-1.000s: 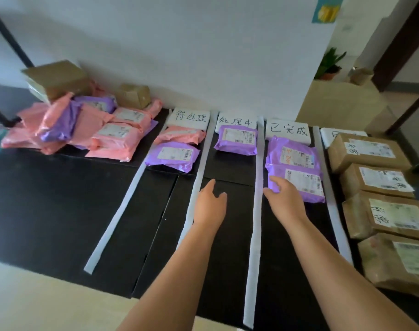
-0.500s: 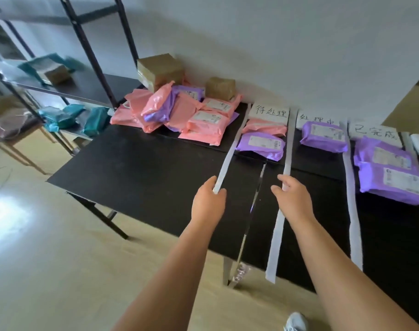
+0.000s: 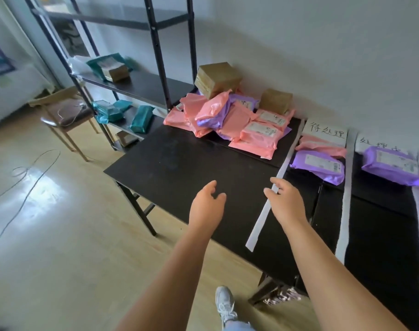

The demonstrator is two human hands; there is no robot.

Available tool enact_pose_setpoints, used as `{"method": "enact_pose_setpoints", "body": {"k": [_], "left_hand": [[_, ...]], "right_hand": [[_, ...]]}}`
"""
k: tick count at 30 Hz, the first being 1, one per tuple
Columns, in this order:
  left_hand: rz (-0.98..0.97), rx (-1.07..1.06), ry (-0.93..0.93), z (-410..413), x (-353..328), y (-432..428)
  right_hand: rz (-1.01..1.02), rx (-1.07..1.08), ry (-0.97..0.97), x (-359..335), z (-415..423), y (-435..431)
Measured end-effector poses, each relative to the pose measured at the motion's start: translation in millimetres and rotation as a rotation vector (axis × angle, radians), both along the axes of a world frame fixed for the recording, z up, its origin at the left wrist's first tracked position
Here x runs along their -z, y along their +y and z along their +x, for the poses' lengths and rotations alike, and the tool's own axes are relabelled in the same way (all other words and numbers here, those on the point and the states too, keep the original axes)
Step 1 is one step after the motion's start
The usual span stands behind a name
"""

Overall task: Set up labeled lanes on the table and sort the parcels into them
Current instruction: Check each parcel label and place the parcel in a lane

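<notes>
A pile of pink and purple parcels with two brown boxes lies at the back of the black table. White paper strips mark lanes to the right. The first lane has a handwritten label card, a pink parcel and a purple parcel. The second lane holds another purple parcel. My left hand hovers over the bare tabletop, fingers relaxed and empty. My right hand hovers over the first strip, fingers loose, holding nothing.
A black metal shelf rack with teal parcels stands left of the table. A chair sits further left, and a cable trails across the wooden floor. My shoe shows below the table's front edge.
The view has swung left, from the lanes toward the unsorted pile and the shelf rack. Both hands travelled left with it and stay empty.
</notes>
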State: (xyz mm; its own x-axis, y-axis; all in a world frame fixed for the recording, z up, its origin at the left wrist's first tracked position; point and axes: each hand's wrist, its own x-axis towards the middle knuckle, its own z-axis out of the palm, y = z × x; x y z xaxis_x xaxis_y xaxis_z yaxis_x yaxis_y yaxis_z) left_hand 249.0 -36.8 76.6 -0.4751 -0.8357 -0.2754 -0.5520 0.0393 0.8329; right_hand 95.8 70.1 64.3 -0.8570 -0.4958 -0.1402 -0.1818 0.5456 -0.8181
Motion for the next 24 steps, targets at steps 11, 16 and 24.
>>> {"method": "enact_pose_setpoints", "body": {"k": [11,16,24], "left_hand": [[-0.051,0.012,-0.074,-58,0,-131],[-0.08,0.014,-0.099,-80,3,-187],[-0.09,0.102,-0.145,-117,20,-279]], "right_hand": [[-0.052,-0.017,-0.032,0,-52,-148],[-0.065,-0.085,-0.035,0,-75,-202],[-0.004,-0.068,0.056,2,-104,-280]]}}
